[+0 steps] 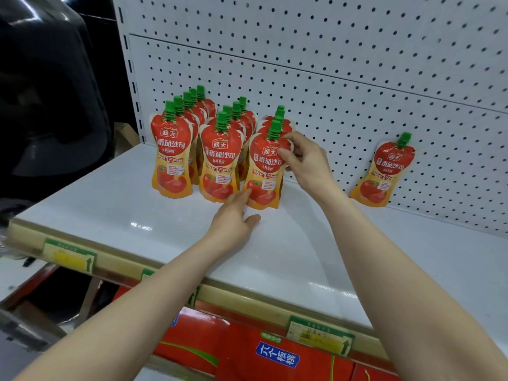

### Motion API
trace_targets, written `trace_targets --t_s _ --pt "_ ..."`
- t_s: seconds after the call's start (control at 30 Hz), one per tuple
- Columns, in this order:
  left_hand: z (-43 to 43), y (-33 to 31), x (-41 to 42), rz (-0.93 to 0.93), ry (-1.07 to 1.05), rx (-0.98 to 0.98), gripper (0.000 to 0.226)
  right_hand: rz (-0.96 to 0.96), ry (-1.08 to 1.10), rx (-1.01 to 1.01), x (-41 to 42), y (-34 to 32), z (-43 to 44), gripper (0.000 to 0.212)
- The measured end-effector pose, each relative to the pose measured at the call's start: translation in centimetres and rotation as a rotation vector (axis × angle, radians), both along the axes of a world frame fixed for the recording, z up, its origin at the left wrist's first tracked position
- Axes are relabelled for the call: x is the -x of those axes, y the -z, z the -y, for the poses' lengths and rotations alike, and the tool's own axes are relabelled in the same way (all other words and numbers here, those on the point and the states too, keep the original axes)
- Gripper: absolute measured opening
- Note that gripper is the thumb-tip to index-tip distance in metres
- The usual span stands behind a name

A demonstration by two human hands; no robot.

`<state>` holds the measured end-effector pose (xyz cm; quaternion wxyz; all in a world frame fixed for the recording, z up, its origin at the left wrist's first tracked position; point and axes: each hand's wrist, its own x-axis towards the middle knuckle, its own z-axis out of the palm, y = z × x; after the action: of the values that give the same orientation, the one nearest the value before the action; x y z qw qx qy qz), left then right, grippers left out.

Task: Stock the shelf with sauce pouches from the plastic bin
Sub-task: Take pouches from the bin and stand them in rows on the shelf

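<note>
At centre, a pouch on the shelf is pinched by the right hand, its base touched by the flat left hand. Rows are packed just left; a lone pouch is leaned far right.

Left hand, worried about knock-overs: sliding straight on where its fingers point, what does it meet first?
The front pouch of the third row; the left hand has its fingertips at its lower edge, apparently touching, though depth is unclear.

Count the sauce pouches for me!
14: left row five, middle row four, right row four, one alone far right. Some may be hidden.
</note>
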<state>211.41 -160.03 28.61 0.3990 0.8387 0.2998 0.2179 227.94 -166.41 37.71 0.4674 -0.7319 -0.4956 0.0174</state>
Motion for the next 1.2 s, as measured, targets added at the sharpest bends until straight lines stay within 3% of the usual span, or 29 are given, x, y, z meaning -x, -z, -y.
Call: trace_targets --t_s 0.2,0.4,0.6,0.8,1.0,1.2 --pt "0.1 -0.3 0.3 -0.015 0.009 0.007 0.066 0.034 0.003 0.028 0.5 0.0 0.6 0.022" --pt "0.6 -1.9 2.2 -0.031 0.095 0.039 0.057 0.089 0.177 0.036 1.8 0.8 3.8 0.028" --pt "3.7 -2.6 5.9 0.122 0.188 -0.003 0.039 0.229 0.33 0.156 5.7 4.1 12.2 0.027" --pt "11.7 -1.9 8.3 0.289 0.375 0.079 0.025 0.258 0.6 0.125 12.4 9.1 25.2 0.033" --pt "21.8 2.2 9.1 0.301 0.608 0.224 0.024 0.129 0.942 0.106 19.1 16.3 40.8 0.026" --pt "31.9 11.1 6.7 -0.019 0.804 0.255 0.028 -0.315 1.193 0.318 25.0 27.7 53.2 0.02"
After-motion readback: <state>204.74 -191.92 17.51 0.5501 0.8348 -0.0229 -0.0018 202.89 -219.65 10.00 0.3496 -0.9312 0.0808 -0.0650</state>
